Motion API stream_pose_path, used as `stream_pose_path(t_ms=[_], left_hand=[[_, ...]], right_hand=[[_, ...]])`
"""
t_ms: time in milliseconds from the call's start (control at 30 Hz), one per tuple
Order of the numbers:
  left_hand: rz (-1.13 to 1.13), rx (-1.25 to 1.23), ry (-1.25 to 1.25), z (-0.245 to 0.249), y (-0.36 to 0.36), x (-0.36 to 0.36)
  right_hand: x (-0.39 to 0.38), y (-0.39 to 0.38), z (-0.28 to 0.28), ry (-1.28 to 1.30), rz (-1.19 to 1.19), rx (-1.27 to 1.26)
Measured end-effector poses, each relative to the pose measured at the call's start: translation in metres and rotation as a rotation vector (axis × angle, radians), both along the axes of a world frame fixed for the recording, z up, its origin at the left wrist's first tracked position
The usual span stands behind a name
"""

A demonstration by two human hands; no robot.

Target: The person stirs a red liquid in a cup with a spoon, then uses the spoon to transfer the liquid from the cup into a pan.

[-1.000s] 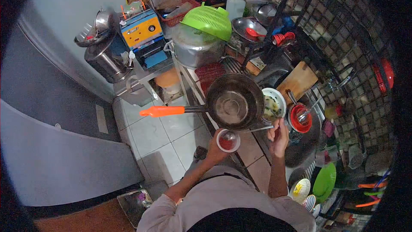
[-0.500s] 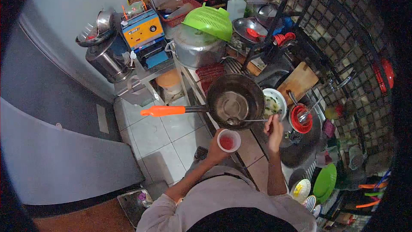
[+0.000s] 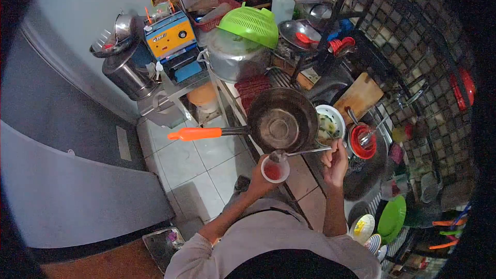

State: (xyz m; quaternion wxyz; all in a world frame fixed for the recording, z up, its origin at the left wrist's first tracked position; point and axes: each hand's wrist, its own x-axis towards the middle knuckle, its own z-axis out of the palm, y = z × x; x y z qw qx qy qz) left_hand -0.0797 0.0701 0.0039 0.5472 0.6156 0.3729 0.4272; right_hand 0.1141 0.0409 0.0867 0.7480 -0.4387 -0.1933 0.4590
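My left hand point(image 3: 258, 180) is wrapped round a translucent plastic cup point(image 3: 275, 176) with something red in it. My right hand point(image 3: 337, 163) grips the handle end of a metal ladle point(image 3: 310, 151). The ladle's bowl sits at the far rim of the cup, tipped towards it. Just beyond the cup is a dark, deep pan point(image 3: 283, 106) with an orange handle point(image 3: 195, 134) pointing left. A little liquid seems to lie at its bottom. To the pan's right stands a white bowl point(image 3: 338, 118) with greenish contents, close to my right hand.
Red bowls point(image 3: 356, 147) stand by the sink point(image 3: 356, 188), with a wooden board point(image 3: 360, 95) behind. A green colander point(image 3: 250, 25) rests on a large metal pot point(image 3: 235, 62). Green and white plates point(image 3: 391, 220) are at the lower right. A fridge point(image 3: 82, 186) fills the left.
The ladle has come up out of the pan and over to the cup's rim. My right hand has shifted slightly right and towards me. My left hand and the cup stay nearly in place.
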Motion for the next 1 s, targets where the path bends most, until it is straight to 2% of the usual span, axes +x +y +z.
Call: stream_pose_path(t_ms=[133, 200, 333, 400, 433, 533, 633, 700, 800, 900, 1000], left_hand=[[0.029, 0.099, 0.049, 0.006, 0.0, -0.001], [-0.016, -0.003, -0.004, 0.006, -0.001, -0.001], [-0.041, -0.016, -0.042, -0.003, 0.0, 0.0], [0.04, 0.008, -0.014, 0.002, -0.004, 0.0], [0.039, 0.008, -0.014, 0.004, -0.003, -0.001], [0.005, 0.015, 0.074, 0.006, 0.0, -0.002], [-0.029, -0.005, 0.087, 0.007, 0.001, -0.003], [-0.013, -0.004, 0.154, 0.012, 0.0, -0.002], [-0.018, 0.002, 0.105, 0.009, 0.001, -0.002], [0.004, 0.012, 0.122, 0.009, 0.0, -0.002], [-0.024, -0.005, 0.134, -0.002, 0.003, -0.002]], right_hand=[[-0.007, -0.008, 0.012, -0.105, 0.042, 0.002], [-0.011, -0.012, 0.015, -0.293, 0.051, 0.008], [-0.016, -0.014, 0.019, -0.229, -0.018, 0.064], [-0.016, -0.007, 0.023, -0.232, -0.169, 0.115], [-0.015, -0.004, 0.023, -0.232, -0.17, 0.115], [-0.011, 0.004, 0.013, -0.255, -0.189, 0.074], [-0.006, 0.008, -0.002, -0.497, -0.027, -0.096], [-0.009, 0.011, -0.008, -0.456, 0.0, -0.126], [-0.01, 0.014, -0.018, -0.348, 0.012, -0.189], [-0.004, 0.012, -0.024, -0.27, 0.051, -0.141], [-0.002, 0.011, -0.022, -0.134, -0.015, -0.091]])
